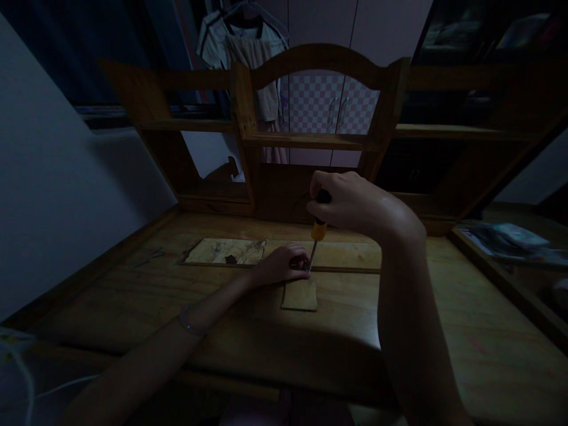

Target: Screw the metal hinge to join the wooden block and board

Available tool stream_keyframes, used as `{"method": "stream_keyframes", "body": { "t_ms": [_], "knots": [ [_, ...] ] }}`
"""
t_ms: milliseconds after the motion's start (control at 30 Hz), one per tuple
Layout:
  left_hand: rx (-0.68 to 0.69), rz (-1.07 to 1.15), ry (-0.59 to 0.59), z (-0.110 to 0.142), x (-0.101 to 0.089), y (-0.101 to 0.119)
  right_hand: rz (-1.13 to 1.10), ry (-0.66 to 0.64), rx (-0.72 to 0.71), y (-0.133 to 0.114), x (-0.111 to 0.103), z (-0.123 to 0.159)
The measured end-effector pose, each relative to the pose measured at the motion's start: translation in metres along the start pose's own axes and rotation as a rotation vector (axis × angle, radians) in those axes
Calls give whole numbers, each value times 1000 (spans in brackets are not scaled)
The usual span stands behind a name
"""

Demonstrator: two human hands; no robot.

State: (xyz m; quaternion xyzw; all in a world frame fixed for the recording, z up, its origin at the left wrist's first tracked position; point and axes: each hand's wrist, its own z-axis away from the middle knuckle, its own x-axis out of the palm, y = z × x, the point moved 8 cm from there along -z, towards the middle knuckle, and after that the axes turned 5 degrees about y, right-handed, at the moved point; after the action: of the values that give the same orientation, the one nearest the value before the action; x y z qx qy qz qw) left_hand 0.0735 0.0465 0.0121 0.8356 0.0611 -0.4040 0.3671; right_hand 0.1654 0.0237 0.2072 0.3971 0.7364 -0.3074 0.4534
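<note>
My right hand (350,204) is closed around the black-and-yellow handle of a screwdriver (318,229), held upright with its tip pointing down. The tip meets the far edge of a small wooden block (300,296) lying on the desk (133,302). My left hand (284,265) rests on the desk beside the tip, its fingers pinched together around something too small to make out. A long flat wooden board (346,255) lies just behind both hands. A thin bracelet circles my left wrist.
A wooden hutch (248,142) with shelves rises at the back of the desk. Small metal bits (151,255) lie at the left. Papers or packets (510,239) sit on the right side shelf. Clothes (248,41) hang behind. A white cable (26,378) lies at lower left.
</note>
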Motion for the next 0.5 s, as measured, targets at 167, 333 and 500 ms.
{"method": "stream_keyframes", "body": {
  "t_ms": [167,333,500],
  "knots": [
    [7,-22,-8,0,2,-2,-40,-11,-2,1,1,0],
    [22,-22,-24,0,2,-2,-17,4,1,3,2,0],
    [32,-13,-19,1,2,-3,-34,10,-39,2,3,0]
  ]
}}
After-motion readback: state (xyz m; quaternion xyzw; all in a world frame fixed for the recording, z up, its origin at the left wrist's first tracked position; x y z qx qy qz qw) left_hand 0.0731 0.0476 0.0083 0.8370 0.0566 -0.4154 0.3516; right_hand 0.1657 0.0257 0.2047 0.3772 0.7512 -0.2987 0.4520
